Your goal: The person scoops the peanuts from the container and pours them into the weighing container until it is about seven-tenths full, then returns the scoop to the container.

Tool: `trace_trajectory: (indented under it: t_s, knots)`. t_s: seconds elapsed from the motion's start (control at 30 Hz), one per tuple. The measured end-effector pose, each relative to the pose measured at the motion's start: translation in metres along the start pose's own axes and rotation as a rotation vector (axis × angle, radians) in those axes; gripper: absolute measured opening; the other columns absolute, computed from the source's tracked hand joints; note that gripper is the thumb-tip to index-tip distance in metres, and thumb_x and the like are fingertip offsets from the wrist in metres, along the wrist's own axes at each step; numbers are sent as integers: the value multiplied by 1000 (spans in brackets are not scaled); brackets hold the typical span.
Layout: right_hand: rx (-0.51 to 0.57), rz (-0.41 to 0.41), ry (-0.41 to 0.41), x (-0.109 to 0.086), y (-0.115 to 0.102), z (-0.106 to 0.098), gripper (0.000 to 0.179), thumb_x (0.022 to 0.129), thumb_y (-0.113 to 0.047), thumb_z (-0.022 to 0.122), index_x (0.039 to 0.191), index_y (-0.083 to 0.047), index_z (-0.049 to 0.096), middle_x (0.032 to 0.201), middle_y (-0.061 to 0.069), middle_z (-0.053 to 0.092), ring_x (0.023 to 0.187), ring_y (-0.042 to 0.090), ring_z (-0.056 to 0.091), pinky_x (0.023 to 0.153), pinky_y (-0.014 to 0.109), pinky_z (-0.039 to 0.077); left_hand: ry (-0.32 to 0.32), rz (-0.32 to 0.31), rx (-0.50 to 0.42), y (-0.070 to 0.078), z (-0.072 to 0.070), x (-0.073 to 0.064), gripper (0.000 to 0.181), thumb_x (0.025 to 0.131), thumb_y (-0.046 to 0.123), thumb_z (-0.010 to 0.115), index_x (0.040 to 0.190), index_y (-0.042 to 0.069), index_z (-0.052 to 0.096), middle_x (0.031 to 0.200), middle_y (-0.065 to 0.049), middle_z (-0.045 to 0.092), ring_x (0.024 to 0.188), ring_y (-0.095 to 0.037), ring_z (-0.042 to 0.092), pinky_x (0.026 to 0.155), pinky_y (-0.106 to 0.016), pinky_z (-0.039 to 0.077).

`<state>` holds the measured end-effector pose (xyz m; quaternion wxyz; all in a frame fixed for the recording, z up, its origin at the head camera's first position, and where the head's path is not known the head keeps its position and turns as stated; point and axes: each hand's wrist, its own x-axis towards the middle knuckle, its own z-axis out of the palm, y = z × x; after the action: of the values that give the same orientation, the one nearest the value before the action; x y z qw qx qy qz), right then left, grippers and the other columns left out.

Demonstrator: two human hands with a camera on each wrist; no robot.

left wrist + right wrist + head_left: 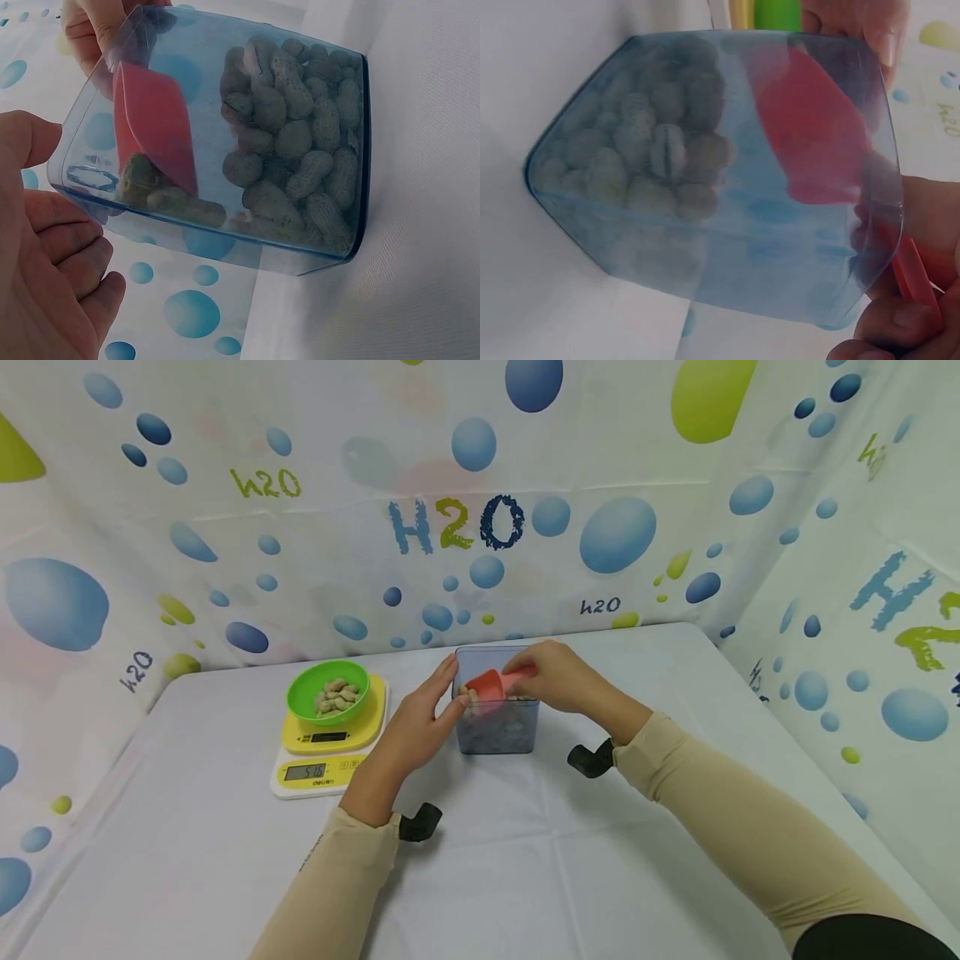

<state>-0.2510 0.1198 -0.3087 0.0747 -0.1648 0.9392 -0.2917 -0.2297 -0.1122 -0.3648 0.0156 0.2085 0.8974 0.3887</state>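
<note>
A clear bluish container [497, 731] stands on the table, partly filled with unshelled peanuts [300, 127]. My right hand [558, 677] is over its right rim and grips the handle of a red scoop [802, 124]. That scoop sits tilted inside the container, above the heap, with its mouth toward the left wall. A few peanuts lie at the scoop's mouth, as the left wrist view shows. My left hand [411, 727] rests against the container's left side, fingers extended along the wall and thumb at the near left corner.
Left of the container, a yellow and white kitchen scale [330, 764] carries a green bowl [300, 693] holding several peanuts. A white cloth covers the table [480, 868]. A printed curtain [322, 543] hangs behind and at the sides.
</note>
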Motion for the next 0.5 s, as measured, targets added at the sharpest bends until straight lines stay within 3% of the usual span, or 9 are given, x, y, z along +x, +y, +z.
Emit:
trace_trajectory:
  t_s: [0.37,0.5]
  knots:
    - [69,-65,148,-5,15,10,30,92,-22,70,117,-6,72,102,8,56,97,24,52,81,36,49,-2,-10,-16,2,1,0,59,104,34,39,158,29,16,165,11,14,151,-14,18,121,-45,25]
    - [78,-69,167,-5,14,13,29,93,-23,69,116,-6,73,102,9,56,94,24,52,78,35,48,-5,-18,-20,2,1,0,59,104,32,39,158,28,16,165,13,13,151,-12,17,121,-44,23]
